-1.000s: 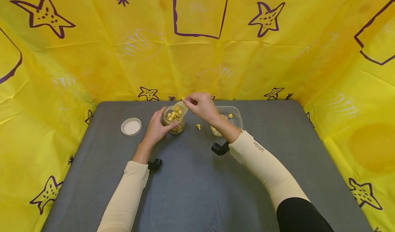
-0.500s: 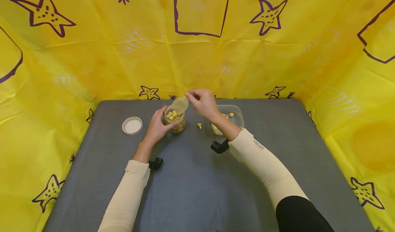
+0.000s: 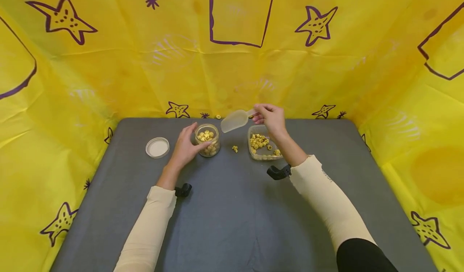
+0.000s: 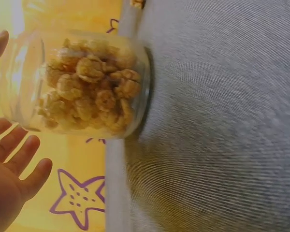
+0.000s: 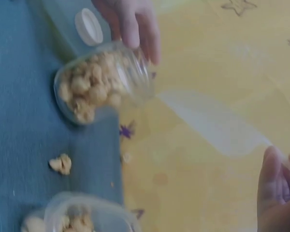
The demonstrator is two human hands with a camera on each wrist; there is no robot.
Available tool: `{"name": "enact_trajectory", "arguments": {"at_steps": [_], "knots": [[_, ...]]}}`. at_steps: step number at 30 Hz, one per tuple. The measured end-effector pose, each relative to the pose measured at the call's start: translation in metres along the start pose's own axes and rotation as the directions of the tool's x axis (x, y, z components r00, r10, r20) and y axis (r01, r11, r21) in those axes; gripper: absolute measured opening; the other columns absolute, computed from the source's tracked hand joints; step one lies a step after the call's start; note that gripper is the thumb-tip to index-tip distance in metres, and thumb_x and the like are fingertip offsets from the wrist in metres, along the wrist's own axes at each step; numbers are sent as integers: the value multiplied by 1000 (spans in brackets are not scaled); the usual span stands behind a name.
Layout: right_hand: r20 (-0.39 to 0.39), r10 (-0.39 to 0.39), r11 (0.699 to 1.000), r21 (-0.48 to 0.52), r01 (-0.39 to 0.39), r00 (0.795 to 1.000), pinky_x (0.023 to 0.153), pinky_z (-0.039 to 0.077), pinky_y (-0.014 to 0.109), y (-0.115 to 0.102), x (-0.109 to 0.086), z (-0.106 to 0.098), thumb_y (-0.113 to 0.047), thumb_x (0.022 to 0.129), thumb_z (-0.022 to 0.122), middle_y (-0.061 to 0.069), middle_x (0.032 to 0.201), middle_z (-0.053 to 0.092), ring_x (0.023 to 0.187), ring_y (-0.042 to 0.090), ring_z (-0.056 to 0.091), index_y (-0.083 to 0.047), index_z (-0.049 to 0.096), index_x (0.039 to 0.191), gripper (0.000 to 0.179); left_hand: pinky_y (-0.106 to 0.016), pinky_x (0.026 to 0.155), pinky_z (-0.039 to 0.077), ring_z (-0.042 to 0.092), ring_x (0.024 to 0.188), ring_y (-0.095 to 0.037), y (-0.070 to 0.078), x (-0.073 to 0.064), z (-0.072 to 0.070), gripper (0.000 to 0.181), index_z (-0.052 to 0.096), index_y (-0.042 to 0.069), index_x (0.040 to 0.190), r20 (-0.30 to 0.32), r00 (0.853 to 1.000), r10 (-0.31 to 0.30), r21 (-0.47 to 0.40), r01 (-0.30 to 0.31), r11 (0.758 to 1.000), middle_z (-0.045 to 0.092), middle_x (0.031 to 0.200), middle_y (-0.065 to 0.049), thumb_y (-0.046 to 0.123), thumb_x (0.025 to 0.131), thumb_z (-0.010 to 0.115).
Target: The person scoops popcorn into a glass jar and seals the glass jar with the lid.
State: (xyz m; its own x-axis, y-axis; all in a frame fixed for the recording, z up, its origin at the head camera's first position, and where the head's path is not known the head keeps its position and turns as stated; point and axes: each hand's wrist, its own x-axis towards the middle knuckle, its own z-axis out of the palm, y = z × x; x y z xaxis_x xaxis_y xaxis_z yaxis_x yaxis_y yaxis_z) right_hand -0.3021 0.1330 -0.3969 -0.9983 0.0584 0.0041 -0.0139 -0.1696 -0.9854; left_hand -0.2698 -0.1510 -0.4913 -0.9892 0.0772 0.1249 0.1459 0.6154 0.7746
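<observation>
My left hand (image 3: 185,147) is at the upper part of a clear jar (image 3: 209,150), thumb on the near side and fingers on the far left. The jar stands upright, with caramel popcorn (image 4: 89,89) filling much of it. Between the thumb and fingers of my right hand (image 3: 272,121), the handle of a translucent scoop (image 3: 235,121) is pinched. The scoop is held in the air right of the jar, its bowl pointing left, and no popcorn shows in it. Below the right hand stands a clear plastic container (image 3: 264,158) with some popcorn inside, partly covered by the wrist.
A white jar lid (image 3: 157,147) lies on the grey table (image 3: 217,207) left of the left hand. One loose popcorn piece (image 3: 235,148) sits between jar and container, another piece (image 3: 218,116) at the back edge. A yellow printed cloth (image 3: 232,75) encloses the back and sides.
The scoop was tilted over the jar's mouth with popcorn in it; that popcorn has gone from it. My right hand has drawn the scoop away to the right. The left hand stays at the jar.
</observation>
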Motion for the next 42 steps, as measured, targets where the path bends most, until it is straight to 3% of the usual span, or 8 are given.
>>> {"name": "enact_trajectory", "arguments": {"at_steps": [7,20,30,38,42], "knots": [[-29,-27,999,32,28,999,48,53,20,-13,-2,-36,-5,93,63,1,62,69,48,10,62,-9,71,77,18,-59,114,28,32,142,-37,18,4,-1,90,35,11,152,-2,1000,30,-8,-30,1000,34,154,-17,44,80,78],[-100,-23,996,80,31,995,47,53,21,-18,-7,-79,-4,92,63,3,63,70,48,11,64,-7,73,78,17,-60,113,30,30,144,-35,55,14,11,87,36,14,151,11,993,115,-16,-115,993,33,155,-15,45,81,77],[-178,22,999,52,-13,984,50,55,22,-12,-11,-102,-7,90,68,2,62,69,48,10,63,-11,74,77,15,-59,113,31,32,142,-35,78,18,36,87,38,10,150,51,988,147,-61,-143,988,36,153,-15,41,80,79],[-238,35,999,-15,-40,971,49,55,22,-1,-12,-119,-11,90,69,1,61,69,47,9,63,-11,72,75,15,-57,113,32,33,142,-35,83,17,62,85,38,13,150,114,977,181,-72,-174,982,39,151,-12,41,81,78],[-257,36,998,-46,-49,966,49,54,21,5,-12,-125,-11,90,69,0,61,69,47,8,63,-9,71,76,14,-57,111,34,36,140,-34,82,16,74,84,37,14,151,150,975,166,-75,-156,985,39,152,-12,42,82,77]]}}
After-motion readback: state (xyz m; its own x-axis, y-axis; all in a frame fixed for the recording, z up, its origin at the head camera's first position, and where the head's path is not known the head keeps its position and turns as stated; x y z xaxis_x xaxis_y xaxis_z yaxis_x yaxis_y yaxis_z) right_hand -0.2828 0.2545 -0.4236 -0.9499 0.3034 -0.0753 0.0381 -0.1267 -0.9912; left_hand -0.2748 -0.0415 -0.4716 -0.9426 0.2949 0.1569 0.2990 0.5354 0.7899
